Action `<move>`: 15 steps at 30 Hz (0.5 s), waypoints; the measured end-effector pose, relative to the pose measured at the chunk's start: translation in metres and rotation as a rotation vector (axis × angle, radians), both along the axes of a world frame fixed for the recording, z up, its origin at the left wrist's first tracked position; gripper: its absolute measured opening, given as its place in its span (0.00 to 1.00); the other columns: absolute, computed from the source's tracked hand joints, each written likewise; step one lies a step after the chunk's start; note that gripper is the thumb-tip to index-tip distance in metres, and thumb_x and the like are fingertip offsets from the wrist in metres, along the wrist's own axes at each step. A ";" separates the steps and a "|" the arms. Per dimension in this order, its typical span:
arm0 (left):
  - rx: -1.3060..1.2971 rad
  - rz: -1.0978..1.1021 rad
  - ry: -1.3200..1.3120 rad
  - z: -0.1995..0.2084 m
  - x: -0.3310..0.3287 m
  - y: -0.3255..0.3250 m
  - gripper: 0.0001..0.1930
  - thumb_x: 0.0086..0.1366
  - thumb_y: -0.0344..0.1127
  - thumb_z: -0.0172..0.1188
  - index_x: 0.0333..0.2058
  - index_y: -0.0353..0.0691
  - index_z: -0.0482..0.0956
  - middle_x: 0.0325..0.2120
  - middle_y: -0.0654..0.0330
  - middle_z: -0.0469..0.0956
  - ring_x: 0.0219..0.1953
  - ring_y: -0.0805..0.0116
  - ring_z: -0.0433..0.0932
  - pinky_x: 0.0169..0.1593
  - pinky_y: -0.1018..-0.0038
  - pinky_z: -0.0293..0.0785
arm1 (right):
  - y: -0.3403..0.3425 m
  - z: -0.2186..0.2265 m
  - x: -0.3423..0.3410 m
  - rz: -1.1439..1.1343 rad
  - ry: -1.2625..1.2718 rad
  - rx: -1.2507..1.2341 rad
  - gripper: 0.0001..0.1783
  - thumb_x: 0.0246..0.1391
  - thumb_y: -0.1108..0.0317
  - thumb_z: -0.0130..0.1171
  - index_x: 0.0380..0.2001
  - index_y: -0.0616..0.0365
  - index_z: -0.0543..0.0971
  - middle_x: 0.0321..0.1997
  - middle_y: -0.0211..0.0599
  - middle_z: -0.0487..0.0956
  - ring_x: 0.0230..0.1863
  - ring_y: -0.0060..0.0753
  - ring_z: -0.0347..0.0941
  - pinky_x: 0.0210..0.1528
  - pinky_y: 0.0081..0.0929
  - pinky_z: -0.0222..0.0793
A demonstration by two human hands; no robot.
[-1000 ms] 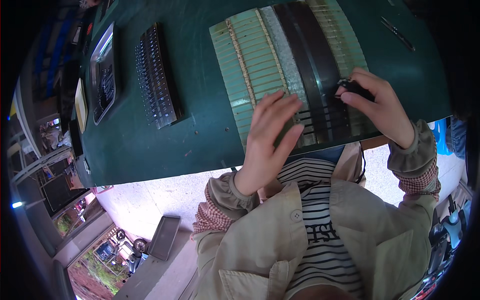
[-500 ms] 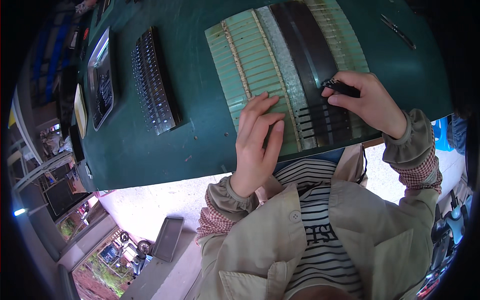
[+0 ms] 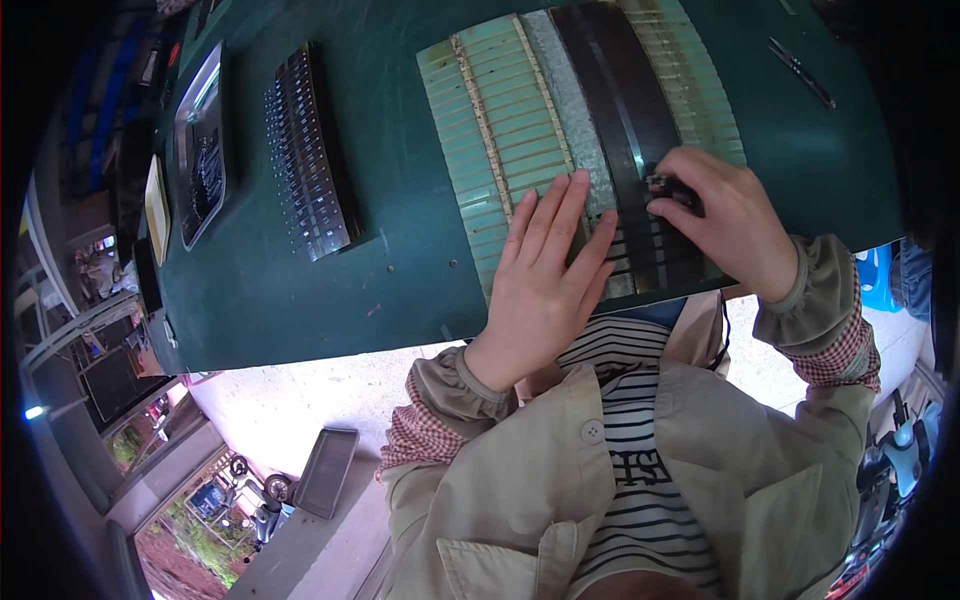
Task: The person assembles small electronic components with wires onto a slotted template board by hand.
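Observation:
A long panel of pale green slats (image 3: 500, 130) with a dark band (image 3: 615, 90) down its middle lies on the green table (image 3: 390, 230). My left hand (image 3: 545, 270) rests flat on the slats near the table's front edge, fingers spread and pointing away. My right hand (image 3: 730, 220) is closed on a small black tool (image 3: 668, 186), its tip pressed on the dark band just right of my left fingertips.
A dark rack of small parts (image 3: 305, 150) lies to the left, with a metal tray (image 3: 200, 140) and a yellowish item (image 3: 156, 208) beyond it. A black pen-like tool (image 3: 800, 72) sits at the far right. A grey tray (image 3: 325, 470) is on the floor below.
My right hand has slid the black tool leftward along the dark band. My left hand has shifted slightly left and flattened on the slats.

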State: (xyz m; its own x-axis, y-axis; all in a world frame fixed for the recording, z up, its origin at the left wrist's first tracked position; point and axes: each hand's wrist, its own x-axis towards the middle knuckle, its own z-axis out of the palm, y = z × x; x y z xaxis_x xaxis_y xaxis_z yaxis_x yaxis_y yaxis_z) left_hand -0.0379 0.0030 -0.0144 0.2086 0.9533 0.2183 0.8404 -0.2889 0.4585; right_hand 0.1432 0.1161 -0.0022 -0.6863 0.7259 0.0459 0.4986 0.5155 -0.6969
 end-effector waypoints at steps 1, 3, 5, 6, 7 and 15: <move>-0.014 0.001 -0.029 0.003 -0.002 -0.003 0.20 0.54 0.25 0.56 0.49 0.36 0.72 0.57 0.47 0.61 0.58 0.49 0.61 0.59 0.59 0.57 | 0.001 0.004 0.002 0.002 0.000 0.002 0.11 0.43 0.76 0.59 0.34 0.63 0.74 0.27 0.40 0.73 0.28 0.35 0.74 0.31 0.26 0.66; -0.025 0.003 -0.057 0.008 -0.004 -0.006 0.20 0.54 0.25 0.56 0.49 0.36 0.72 0.56 0.46 0.62 0.58 0.49 0.61 0.59 0.60 0.57 | 0.006 0.012 0.013 -0.067 0.053 -0.084 0.09 0.45 0.76 0.58 0.33 0.64 0.73 0.26 0.38 0.74 0.27 0.29 0.73 0.31 0.24 0.65; -0.017 0.045 -0.277 0.015 -0.005 -0.005 0.18 0.56 0.26 0.56 0.47 0.35 0.72 0.53 0.47 0.66 0.57 0.52 0.63 0.59 0.62 0.57 | 0.010 0.023 0.018 -0.100 0.080 -0.122 0.09 0.46 0.76 0.58 0.32 0.64 0.72 0.25 0.37 0.74 0.26 0.27 0.72 0.30 0.22 0.65; -0.014 0.065 -0.388 0.018 -0.005 -0.004 0.17 0.56 0.26 0.56 0.46 0.35 0.72 0.51 0.48 0.68 0.56 0.54 0.64 0.58 0.63 0.58 | 0.013 0.029 0.019 -0.074 0.150 -0.257 0.08 0.46 0.76 0.58 0.32 0.64 0.72 0.25 0.34 0.73 0.26 0.23 0.70 0.31 0.20 0.64; -0.011 0.064 -0.387 0.020 -0.003 -0.002 0.17 0.56 0.26 0.56 0.46 0.35 0.72 0.51 0.48 0.68 0.56 0.54 0.64 0.58 0.63 0.58 | 0.014 0.035 0.019 -0.047 0.220 -0.393 0.08 0.46 0.77 0.58 0.31 0.65 0.72 0.24 0.31 0.72 0.27 0.20 0.69 0.31 0.18 0.63; -0.225 0.204 -1.088 0.024 0.017 0.011 0.07 0.56 0.23 0.59 0.33 0.35 0.72 0.32 0.57 0.72 0.36 0.68 0.72 0.42 0.77 0.67 | 0.008 0.060 -0.002 0.189 0.155 -0.740 0.06 0.46 0.78 0.59 0.28 0.66 0.71 0.22 0.28 0.71 0.28 0.16 0.67 0.34 0.15 0.64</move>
